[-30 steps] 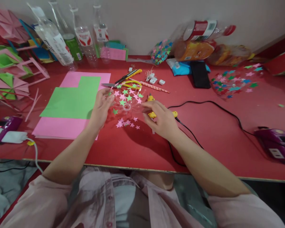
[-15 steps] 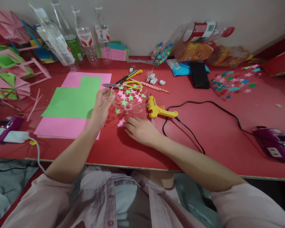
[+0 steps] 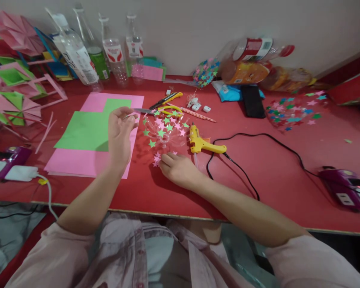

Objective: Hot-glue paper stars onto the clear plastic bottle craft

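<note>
A clear plastic piece cut into curved strips [image 3: 164,140], dotted with pink and green stars, lies on the red table in front of me. To its left, above the green paper [image 3: 81,130], my left hand [image 3: 119,136] is raised with thumb and fingers apart; nothing clear shows between them. My right hand [image 3: 180,170] rests just below the plastic piece, its fingers bent and together at a small pile of pink stars [image 3: 156,159]. The fingertips seem to pinch a star, partly hidden. Right of the plastic piece lies a yellow glue gun [image 3: 202,143].
Scissors [image 3: 169,110], a utility knife [image 3: 166,100] and a striped pencil [image 3: 195,114] lie behind the plastic piece. Empty bottles [image 3: 114,56] stand at the back left. A phone [image 3: 252,101], another starred plastic piece [image 3: 294,110] and a purple power strip [image 3: 346,186] are to the right.
My left hand has drawn away leftward from the starred plastic piece, and its fingers have parted. My right hand stays at the pink stars. The view has shifted slightly.
</note>
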Demonstrator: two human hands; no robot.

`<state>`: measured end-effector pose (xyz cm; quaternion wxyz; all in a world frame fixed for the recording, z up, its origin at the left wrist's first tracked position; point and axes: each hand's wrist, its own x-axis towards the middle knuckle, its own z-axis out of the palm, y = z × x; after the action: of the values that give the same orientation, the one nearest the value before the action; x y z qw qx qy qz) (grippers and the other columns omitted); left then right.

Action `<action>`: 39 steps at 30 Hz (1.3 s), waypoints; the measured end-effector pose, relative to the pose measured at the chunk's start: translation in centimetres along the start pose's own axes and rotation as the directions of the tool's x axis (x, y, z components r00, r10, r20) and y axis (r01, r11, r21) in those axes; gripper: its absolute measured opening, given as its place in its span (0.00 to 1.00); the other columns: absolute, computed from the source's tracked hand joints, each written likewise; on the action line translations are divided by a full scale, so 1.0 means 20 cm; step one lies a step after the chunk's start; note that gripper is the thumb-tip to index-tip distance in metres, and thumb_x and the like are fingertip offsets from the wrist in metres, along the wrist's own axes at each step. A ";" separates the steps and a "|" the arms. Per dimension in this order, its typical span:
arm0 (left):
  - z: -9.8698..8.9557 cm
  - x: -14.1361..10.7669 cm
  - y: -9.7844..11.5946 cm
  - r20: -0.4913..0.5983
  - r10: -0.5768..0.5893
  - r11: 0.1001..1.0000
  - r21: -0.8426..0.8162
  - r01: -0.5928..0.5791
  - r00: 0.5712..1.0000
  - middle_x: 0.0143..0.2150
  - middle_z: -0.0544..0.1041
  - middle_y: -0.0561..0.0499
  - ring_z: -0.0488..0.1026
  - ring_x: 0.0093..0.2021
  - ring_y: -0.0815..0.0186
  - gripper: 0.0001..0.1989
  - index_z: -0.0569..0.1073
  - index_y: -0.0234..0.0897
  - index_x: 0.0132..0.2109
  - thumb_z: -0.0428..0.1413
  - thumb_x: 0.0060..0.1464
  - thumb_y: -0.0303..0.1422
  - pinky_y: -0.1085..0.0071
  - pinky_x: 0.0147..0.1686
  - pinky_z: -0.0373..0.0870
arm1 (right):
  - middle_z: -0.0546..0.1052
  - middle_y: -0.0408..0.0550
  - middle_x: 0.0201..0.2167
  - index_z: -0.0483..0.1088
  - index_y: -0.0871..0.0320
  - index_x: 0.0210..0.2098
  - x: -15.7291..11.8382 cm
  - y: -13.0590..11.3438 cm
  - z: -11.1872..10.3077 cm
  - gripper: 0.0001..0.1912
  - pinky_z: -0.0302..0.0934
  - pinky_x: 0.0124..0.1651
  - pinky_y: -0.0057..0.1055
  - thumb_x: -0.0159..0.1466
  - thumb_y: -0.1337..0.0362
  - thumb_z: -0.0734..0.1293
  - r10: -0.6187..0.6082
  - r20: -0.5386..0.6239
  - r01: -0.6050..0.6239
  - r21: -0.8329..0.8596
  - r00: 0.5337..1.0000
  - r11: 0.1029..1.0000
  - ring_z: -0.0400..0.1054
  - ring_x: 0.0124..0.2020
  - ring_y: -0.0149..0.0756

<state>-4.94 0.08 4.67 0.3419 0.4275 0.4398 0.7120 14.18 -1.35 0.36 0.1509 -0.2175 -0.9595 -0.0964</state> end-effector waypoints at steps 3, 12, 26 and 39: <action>0.00 -0.02 0.03 -0.027 0.074 0.995 0.062 -0.072 0.997 0.40 0.71 0.52 0.73 0.38 0.67 0.11 0.65 0.45 0.42 0.57 0.54 0.39 0.70 0.37 0.71 | 0.70 0.47 0.27 0.68 0.61 0.28 0.00 0.01 0.00 0.14 0.46 0.28 0.31 0.68 0.70 0.56 0.015 -0.045 -0.015 -0.008 0.999 1.000 0.59 0.29 0.31; 0.04 -0.13 0.10 0.194 0.165 0.970 0.147 -0.195 0.967 0.30 0.72 0.54 0.69 0.26 0.72 0.07 0.69 0.41 0.42 0.55 0.58 0.37 0.75 0.24 0.66 | 0.75 0.47 0.28 0.68 0.61 0.34 -0.02 0.02 -0.10 0.08 0.57 0.31 0.26 0.65 0.70 0.58 0.282 -0.073 -0.224 0.436 0.957 0.872 0.65 0.27 0.29; 0.10 -0.25 0.13 0.614 0.124 0.739 0.467 -0.485 0.780 0.19 0.64 0.57 0.59 0.20 0.75 0.14 0.65 0.36 0.23 0.53 0.56 0.30 0.76 0.22 0.55 | 0.75 0.41 0.24 0.68 0.56 0.31 -0.04 0.03 -0.27 0.06 0.64 0.30 0.24 0.62 0.72 0.64 0.462 -0.359 -0.190 0.585 0.811 0.788 0.69 0.25 0.27; 0.11 -0.25 0.11 0.645 0.038 0.830 0.406 -0.384 0.764 0.24 0.72 0.55 0.66 0.24 0.74 0.08 0.71 0.36 0.30 0.51 0.57 0.26 0.77 0.26 0.61 | 0.74 0.40 0.26 0.69 0.56 0.34 -0.04 0.04 -0.30 0.03 0.62 0.30 0.23 0.64 0.69 0.64 0.486 -0.321 -0.220 0.604 0.813 0.766 0.67 0.25 0.26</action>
<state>-1.21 -4.29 5.75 0.2524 0.7579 0.4256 0.4252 16.65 -2.47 5.78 0.4443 -0.3187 -0.8218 0.1602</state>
